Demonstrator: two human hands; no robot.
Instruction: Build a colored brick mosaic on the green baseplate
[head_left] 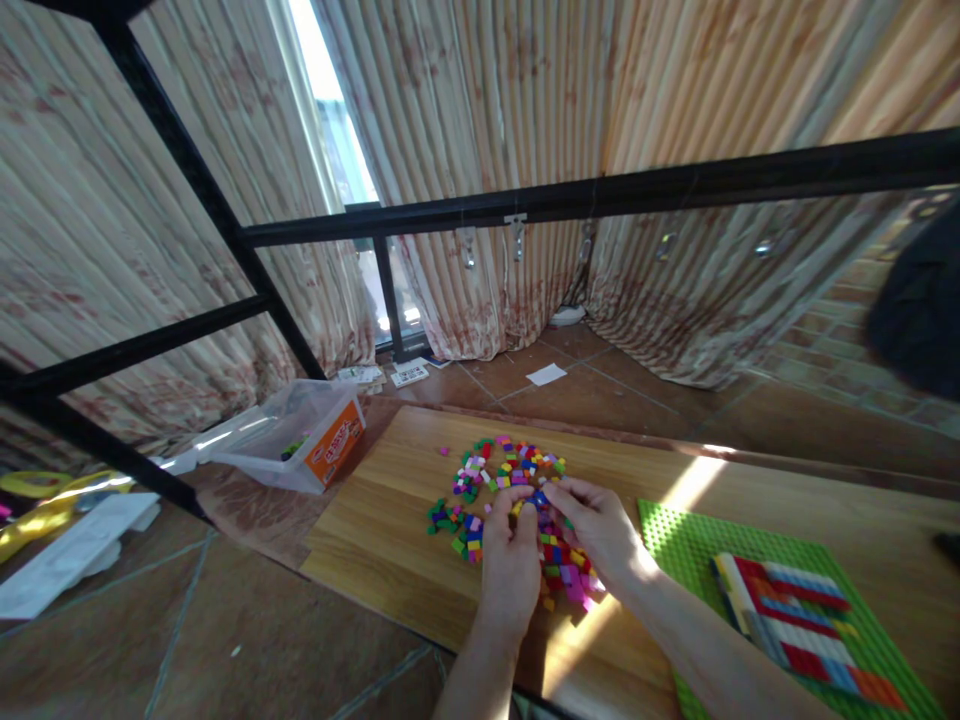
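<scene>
Over a loose heap of small toy bricks (517, 462), my two hands meet with their fingertips close together. A blue toy brick (538, 497) shows between them. My left hand (510, 550) is closed, its thumb and curled fingers against the brick. From the other side, my right hand (600, 525) pinches at the same brick, its fingers partly hiding it. More bricks of many colours lie under and around both hands. Right of my right forearm is a green studded baseplate (675, 545), bearing a flat build of red, white, blue and orange bricks (806, 620).
The bricks and baseplate lie on a low wooden table (375, 520). Beyond its left end, a clear plastic box (300, 440) with an orange label stands on the floor. A black metal frame (450, 218) crosses in front of the curtains (510, 120). Papers (546, 374) lie on the tiles.
</scene>
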